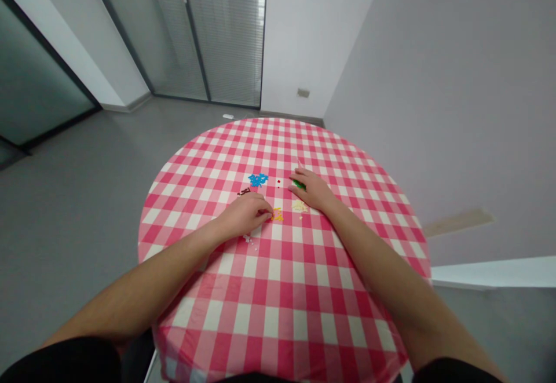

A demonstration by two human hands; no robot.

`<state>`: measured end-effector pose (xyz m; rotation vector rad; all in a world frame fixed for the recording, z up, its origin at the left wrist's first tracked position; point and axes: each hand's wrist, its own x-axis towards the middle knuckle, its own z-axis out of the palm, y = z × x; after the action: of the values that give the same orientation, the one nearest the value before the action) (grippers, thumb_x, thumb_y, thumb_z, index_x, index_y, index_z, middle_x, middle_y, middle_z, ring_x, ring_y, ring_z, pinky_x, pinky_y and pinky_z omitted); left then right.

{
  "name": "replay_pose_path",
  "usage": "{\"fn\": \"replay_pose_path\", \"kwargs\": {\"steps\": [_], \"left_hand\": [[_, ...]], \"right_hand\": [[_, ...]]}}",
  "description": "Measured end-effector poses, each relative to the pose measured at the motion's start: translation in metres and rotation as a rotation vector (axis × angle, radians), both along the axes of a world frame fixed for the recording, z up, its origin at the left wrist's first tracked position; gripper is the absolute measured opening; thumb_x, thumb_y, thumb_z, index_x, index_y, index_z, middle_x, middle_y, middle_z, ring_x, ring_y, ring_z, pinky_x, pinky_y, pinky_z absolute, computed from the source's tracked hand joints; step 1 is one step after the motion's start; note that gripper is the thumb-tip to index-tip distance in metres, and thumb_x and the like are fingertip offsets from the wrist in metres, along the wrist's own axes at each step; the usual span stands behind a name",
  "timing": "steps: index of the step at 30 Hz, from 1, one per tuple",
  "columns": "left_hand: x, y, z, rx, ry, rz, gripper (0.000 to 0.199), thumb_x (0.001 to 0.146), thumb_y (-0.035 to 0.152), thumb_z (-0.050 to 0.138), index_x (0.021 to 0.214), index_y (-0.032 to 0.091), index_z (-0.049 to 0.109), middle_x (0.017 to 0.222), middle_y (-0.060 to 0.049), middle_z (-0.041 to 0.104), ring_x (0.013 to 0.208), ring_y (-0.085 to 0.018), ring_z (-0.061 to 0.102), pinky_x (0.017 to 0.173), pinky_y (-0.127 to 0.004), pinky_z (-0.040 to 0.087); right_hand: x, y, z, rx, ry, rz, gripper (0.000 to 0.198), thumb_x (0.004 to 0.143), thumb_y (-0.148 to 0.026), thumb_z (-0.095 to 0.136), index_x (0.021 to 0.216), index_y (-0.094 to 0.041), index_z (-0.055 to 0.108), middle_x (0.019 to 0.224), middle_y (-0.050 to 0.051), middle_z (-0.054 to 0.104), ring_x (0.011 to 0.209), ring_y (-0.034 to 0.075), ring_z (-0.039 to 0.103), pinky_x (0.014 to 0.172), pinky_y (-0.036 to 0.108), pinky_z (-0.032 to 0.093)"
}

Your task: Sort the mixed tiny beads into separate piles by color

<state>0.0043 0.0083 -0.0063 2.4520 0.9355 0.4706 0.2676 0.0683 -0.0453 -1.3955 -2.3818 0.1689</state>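
My left hand (248,215) is closed in a pinch at the edge of a small pile of yellow pieces (278,215). What lies between its fingertips is too small to make out. Dark brown pieces (245,192) lie just beyond its knuckles, and a few white pieces (247,239) sit on its near side. My right hand (315,190) rests on the cloth with fingers apart, arched around green pieces (299,184) that it partly covers. Cream-coloured pieces (299,205) are close below its thumb.
A round table with a red-and-white checked cloth (278,319) holds all the pieces. Blue pieces (258,180) form a pile beyond my left hand. Tiny red pieces (278,181) lie between the hands. A wall (456,110) stands to the right, glass panels (226,35) behind.
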Motion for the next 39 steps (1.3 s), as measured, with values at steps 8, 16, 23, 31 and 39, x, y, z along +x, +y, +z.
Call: {"fn": "replay_pose_path", "kwargs": {"steps": [8, 16, 23, 31, 39], "left_hand": [[0.000, 0.000, 0.000, 0.008, 0.013, -0.003, 0.018, 0.092, 0.016, 0.057, 0.089, 0.018, 0.075, 0.086, -0.005, 0.074, 0.084, -0.019, 0.064, 0.082, -0.033, 0.046], [0.000, 0.000, -0.001, -0.002, 0.013, 0.000, 0.018, 0.092, 0.017, 0.056, 0.090, 0.018, 0.074, 0.088, -0.005, 0.073, 0.087, -0.019, 0.064, 0.084, -0.034, 0.048], [-0.001, 0.001, -0.004, -0.016, 0.009, -0.007, 0.017, 0.092, 0.018, 0.058, 0.092, 0.018, 0.074, 0.089, -0.006, 0.073, 0.088, -0.019, 0.064, 0.085, -0.034, 0.048], [-0.001, 0.000, -0.006, -0.014, -0.021, -0.007, 0.017, 0.092, 0.018, 0.057, 0.091, 0.018, 0.075, 0.091, -0.005, 0.074, 0.088, -0.019, 0.065, 0.085, -0.033, 0.048], [0.000, -0.001, -0.003, -0.013, -0.003, -0.003, 0.017, 0.091, 0.016, 0.058, 0.091, 0.018, 0.075, 0.090, -0.005, 0.074, 0.089, -0.020, 0.065, 0.085, -0.034, 0.048]], "right_hand": [[-0.003, 0.005, 0.000, 0.019, 0.010, -0.085, 0.030, 0.096, -0.029, 0.048, 0.100, -0.019, 0.076, 0.114, 0.010, 0.073, 0.110, 0.025, 0.064, 0.097, 0.039, 0.048], [0.016, -0.011, 0.005, 0.016, -0.004, -0.103, 0.032, 0.096, -0.028, 0.045, 0.093, -0.020, 0.076, 0.104, 0.009, 0.075, 0.099, 0.025, 0.067, 0.089, 0.038, 0.051], [0.042, -0.025, 0.004, 0.042, -0.021, -0.133, 0.033, 0.095, -0.028, 0.046, 0.092, -0.019, 0.077, 0.102, 0.010, 0.075, 0.097, 0.026, 0.068, 0.092, 0.041, 0.050], [0.055, -0.027, 0.006, 0.021, -0.007, -0.195, 0.033, 0.095, -0.032, 0.046, 0.096, -0.020, 0.077, 0.105, 0.009, 0.075, 0.098, 0.027, 0.067, 0.087, 0.040, 0.051], [0.067, -0.031, 0.003, 0.052, -0.099, -0.239, 0.036, 0.096, -0.032, 0.044, 0.091, -0.017, 0.076, 0.099, 0.011, 0.075, 0.092, 0.027, 0.066, 0.083, 0.039, 0.050]]}}
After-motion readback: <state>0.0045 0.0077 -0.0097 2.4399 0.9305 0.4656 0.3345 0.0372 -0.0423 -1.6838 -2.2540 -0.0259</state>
